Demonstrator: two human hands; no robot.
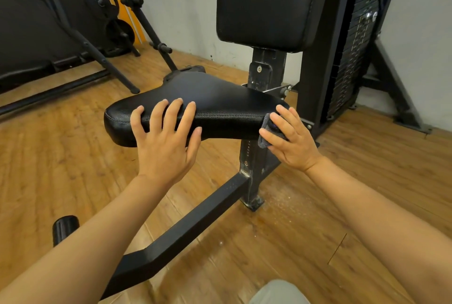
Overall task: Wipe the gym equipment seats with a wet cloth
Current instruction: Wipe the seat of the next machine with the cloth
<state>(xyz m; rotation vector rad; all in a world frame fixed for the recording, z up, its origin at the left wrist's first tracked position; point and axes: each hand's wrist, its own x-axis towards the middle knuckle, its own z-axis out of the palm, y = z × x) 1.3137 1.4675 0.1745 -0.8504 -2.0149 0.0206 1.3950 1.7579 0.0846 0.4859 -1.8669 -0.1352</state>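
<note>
Wood floor (73, 156), gym corner. Left hand (166, 137) spread flat w/ fingers draped over the seat (200, 98) front edge, steadying. Right hand (291, 137) presses a grey cloth (265, 138) vs the seat's side edge. Risk: cloth is small & bunched, could slip off the edge. Most of the cloth hidden under fingers; wetness can't be judged.

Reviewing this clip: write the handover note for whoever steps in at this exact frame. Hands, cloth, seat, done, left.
Left hand: open, fingers over the near edge of the black seat, steadying it.
Right hand: presses a grey cloth against the seat's right side edge.
Done: cannot tell; no clear wet marks on the seat top.
Left: finish the seat's sides and top; the backrest pad above appears untouched.
</note>
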